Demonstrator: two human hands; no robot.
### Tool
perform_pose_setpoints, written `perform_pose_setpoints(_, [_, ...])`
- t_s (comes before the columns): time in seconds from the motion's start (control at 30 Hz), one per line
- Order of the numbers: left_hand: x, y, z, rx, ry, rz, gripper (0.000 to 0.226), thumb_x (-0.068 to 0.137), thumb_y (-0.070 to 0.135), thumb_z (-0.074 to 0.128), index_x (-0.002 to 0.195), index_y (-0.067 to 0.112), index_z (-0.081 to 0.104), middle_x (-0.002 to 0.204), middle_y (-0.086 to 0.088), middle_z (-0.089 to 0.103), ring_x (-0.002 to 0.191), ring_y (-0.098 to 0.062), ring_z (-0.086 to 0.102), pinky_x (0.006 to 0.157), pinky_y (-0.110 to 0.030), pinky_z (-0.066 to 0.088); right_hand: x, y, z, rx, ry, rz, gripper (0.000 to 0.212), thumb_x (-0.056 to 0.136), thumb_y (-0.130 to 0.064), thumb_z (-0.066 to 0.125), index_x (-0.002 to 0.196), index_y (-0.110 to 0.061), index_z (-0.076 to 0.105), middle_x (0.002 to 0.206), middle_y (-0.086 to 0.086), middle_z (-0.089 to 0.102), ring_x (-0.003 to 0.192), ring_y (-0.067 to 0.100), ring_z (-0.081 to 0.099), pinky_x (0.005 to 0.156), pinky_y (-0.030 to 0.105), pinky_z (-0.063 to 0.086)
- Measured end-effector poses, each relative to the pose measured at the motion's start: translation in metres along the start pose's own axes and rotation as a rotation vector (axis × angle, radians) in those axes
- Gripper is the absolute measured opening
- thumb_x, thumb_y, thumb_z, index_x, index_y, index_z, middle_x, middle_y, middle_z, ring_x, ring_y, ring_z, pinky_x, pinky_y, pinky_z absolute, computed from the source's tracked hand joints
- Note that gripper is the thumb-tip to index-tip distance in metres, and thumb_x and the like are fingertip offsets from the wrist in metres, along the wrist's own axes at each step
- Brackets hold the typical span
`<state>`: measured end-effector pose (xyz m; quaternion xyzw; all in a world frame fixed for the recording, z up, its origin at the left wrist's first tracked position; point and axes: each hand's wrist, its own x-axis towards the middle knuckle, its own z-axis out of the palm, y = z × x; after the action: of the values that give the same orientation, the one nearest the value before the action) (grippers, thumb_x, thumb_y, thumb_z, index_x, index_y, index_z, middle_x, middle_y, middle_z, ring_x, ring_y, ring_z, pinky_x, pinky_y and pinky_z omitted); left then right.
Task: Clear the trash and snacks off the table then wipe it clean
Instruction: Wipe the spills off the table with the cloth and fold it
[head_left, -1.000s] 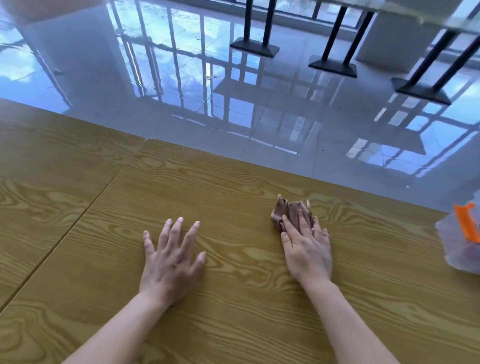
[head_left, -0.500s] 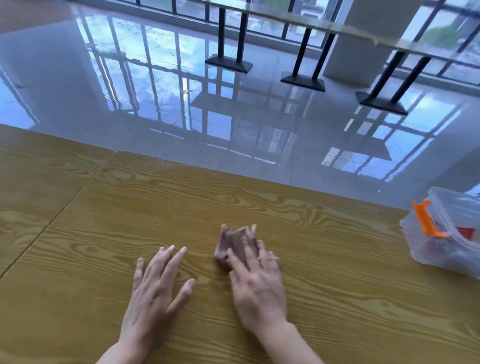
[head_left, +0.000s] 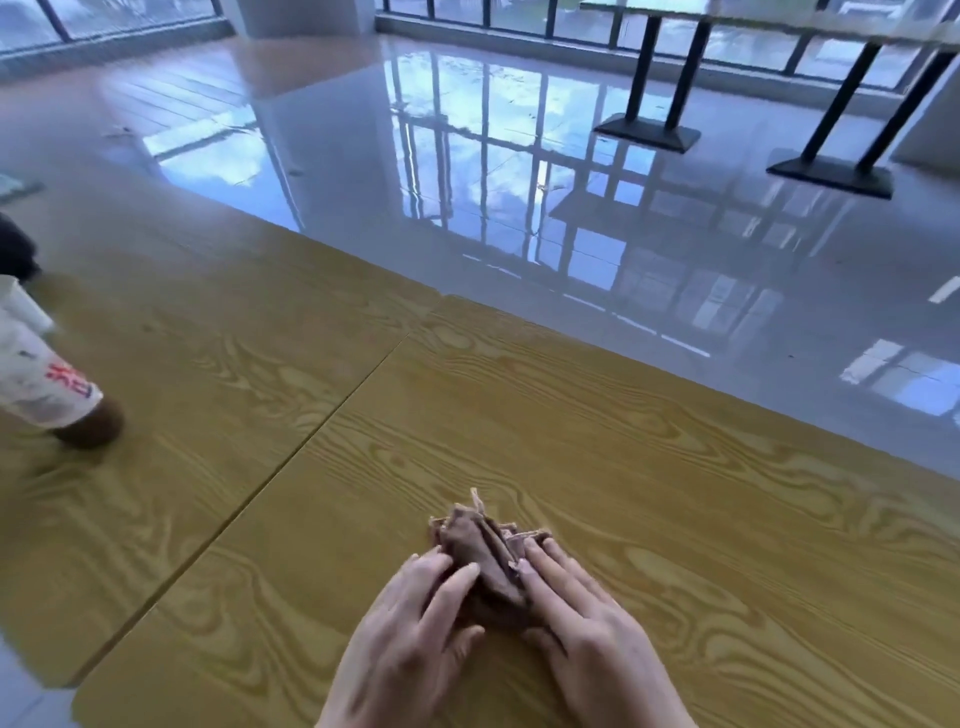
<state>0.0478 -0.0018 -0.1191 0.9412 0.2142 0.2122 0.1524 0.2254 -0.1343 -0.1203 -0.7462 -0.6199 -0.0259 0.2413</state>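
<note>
Wiping stage, by the look of it. Both hands are pressing a bunched brown cloth (head_left: 485, 566) onto the near table (head_left: 649, 493): left hand (head_left: 415, 639) with fingers spread and curling over its left side, right hand (head_left: 592, 618) lying flat along its right edge, neither closing round it. Most of the wood in view is bare. A bottle (head_left: 41, 374) is standing on the adjoining table at far left, probably needing clearing. Nothing is blocking the cloth's path.

Table (head_left: 649, 467) wood-grain, smooth, slight sheen; rag (head_left: 483, 561) brown matt cloth; floor (head_left: 467, 182) glossy tile.
</note>
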Motion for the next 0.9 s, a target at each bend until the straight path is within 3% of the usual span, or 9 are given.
perform_pose_setpoints(0.03, [0.001, -0.005, -0.004, 0.03, -0.009, -0.03, 0.05, 0.09, 0.048, 0.052, 0.125, 0.014, 0.066, 0.128, -0.014, 0.06, 0.12, -0.028, 0.058, 0.099, -0.036, 0.049, 0.013, -0.001, 0.003, 0.049, -0.062, -0.028, 0.054, 0.071, -0.013, 0.087, 0.121, -0.003, 0.068, 0.136, 0.007, 0.059, 0.126, 0.027, 0.056, 0.096, 0.038, 0.052])
perform_pose_setpoints(0.1, [0.008, -0.016, -0.011, 0.102, -0.068, -0.056, 0.056, 0.089, 0.054, 0.049, 0.133, 0.02, 0.06, 0.138, -0.017, 0.054, 0.129, -0.032, 0.051, 0.1, -0.043, 0.049, 0.035, -0.001, 0.008, 0.124, -0.147, -0.069, 0.056, 0.08, -0.008, 0.079, 0.133, -0.008, 0.06, 0.145, 0.003, 0.051, 0.137, 0.024, 0.045, 0.105, 0.041, 0.046])
perform_pose_setpoints(0.23, [0.03, -0.041, -0.011, 0.185, -0.085, -0.096, 0.061, 0.091, 0.058, 0.042, 0.134, 0.018, 0.058, 0.14, -0.015, 0.054, 0.131, -0.031, 0.049, 0.107, -0.044, 0.034, 0.071, 0.009, 0.022, 0.162, -0.217, -0.086, 0.045, 0.098, -0.016, 0.055, 0.143, -0.016, 0.049, 0.154, -0.004, 0.038, 0.147, 0.012, 0.026, 0.118, 0.037, 0.029])
perform_pose_setpoints(0.33, [0.055, -0.055, -0.006, 0.186, -0.042, -0.146, 0.054, 0.091, 0.052, 0.045, 0.126, 0.016, 0.066, 0.131, -0.014, 0.062, 0.123, -0.029, 0.057, 0.106, -0.045, 0.044, 0.098, 0.021, 0.027, 0.121, -0.247, -0.085, 0.044, 0.102, -0.021, 0.048, 0.146, -0.019, 0.046, 0.155, -0.006, 0.036, 0.148, 0.009, 0.022, 0.12, 0.036, 0.025])
perform_pose_setpoints(0.53, [0.114, -0.091, 0.005, 0.172, 0.024, -0.182, 0.045, 0.078, 0.033, 0.078, 0.118, 0.013, 0.071, 0.12, -0.017, 0.068, 0.109, -0.03, 0.067, 0.099, -0.048, 0.05, 0.158, 0.046, 0.041, 0.043, -0.235, -0.061, 0.046, 0.104, -0.02, 0.045, 0.149, -0.023, 0.039, 0.157, -0.011, 0.029, 0.148, 0.004, 0.014, 0.123, 0.033, 0.016])
perform_pose_setpoints(0.9, [0.182, -0.141, 0.017, 0.123, -0.056, -0.21, 0.044, 0.092, 0.027, 0.063, 0.134, 0.012, 0.058, 0.14, -0.017, 0.054, 0.131, -0.031, 0.05, 0.113, -0.044, 0.036, 0.222, 0.065, 0.068, 0.014, -0.259, 0.057, 0.05, 0.106, -0.027, 0.033, 0.155, -0.025, 0.022, 0.162, -0.013, 0.014, 0.149, 0.002, 0.0, 0.121, 0.026, 0.0])
